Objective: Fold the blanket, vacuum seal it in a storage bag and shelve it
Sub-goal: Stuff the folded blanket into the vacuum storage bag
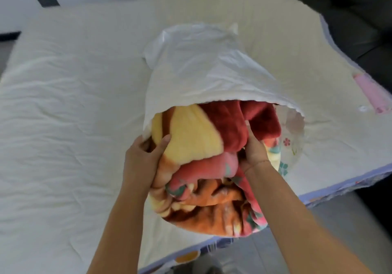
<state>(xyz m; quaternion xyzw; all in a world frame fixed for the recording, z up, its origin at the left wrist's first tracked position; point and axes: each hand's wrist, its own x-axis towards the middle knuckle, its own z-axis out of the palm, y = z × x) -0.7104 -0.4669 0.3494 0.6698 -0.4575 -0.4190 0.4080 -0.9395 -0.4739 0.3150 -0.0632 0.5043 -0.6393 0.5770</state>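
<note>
Half of blanket (197, 144) inside storage bag (201, 72) on bed (63, 87), rest overhangs edge. Bunched folds gripped by left hand (142, 159) and right hand (254, 150) (both curled tight). Risk: folds jam bag mouth, bundle slides off.

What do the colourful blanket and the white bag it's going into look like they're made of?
The red, yellow and orange folded blanket looks like thick plush fleece, probably synthetic: matte, fuzzy surface, soft rounded folds. The white crinkled storage bag looks like thin plastic film: sharp creases, slight sheen, and a see-through side near its mouth.
</note>
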